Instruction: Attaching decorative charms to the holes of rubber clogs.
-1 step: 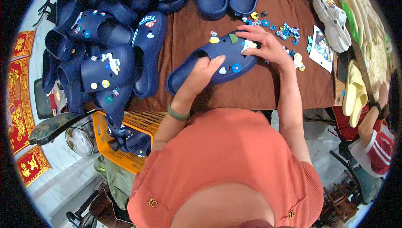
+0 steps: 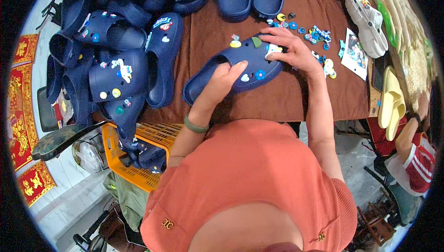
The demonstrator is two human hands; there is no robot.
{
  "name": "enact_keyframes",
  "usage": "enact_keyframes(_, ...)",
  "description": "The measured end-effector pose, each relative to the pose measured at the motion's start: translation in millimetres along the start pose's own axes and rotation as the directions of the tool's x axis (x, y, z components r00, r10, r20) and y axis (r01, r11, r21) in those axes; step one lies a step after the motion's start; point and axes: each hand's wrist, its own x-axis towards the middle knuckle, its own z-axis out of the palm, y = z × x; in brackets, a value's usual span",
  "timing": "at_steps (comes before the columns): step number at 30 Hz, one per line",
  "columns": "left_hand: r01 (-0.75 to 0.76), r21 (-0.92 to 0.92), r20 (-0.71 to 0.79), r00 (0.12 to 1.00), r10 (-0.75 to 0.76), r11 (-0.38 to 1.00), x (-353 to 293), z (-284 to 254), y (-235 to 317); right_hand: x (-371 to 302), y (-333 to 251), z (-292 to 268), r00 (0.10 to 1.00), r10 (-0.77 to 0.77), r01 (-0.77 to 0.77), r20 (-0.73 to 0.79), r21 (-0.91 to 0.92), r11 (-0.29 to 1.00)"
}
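A navy clog (image 2: pixel 253 59) lies on the brown cloth in front of me, its toe toward the right. My left hand (image 2: pixel 220 85) grips it at the opening, thumb on the upper and fingers hidden inside. At the toe my right hand (image 2: pixel 298 52) is curled, its thumb pressing a white shoe charm (image 2: pixel 274 49) while its fingers reach over the far side. The upper also carries a green charm (image 2: pixel 256 42), a blue flower charm (image 2: pixel 260 74) and a white heart charm (image 2: pixel 244 77). Beyond its far edge sits a yellow-and-white charm (image 2: pixel 235 44).
Several navy clogs (image 2: pixel 119 78) are heaped at the left, and more stand along the back. Loose charms (image 2: pixel 319 34) lie right of my right hand, beside a picture card (image 2: pixel 355 57) and a white clog (image 2: pixel 367 25). An orange crate (image 2: pixel 138 176) stands below the cloth's edge.
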Motion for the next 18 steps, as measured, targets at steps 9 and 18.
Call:
enact_keyframes(9,-0.011,-0.064,-0.064,0.998,0.007,0.998,2,-5,4,9,-11,15,0.992,-0.003,-0.010,-0.123,-0.109,0.994)
enact_keyframes(18,-0.016,0.067,0.004,1.000,0.016,0.998,-1,-5,9,14,12,21,0.853,0.175,-0.206,-0.492,-0.010,0.978)
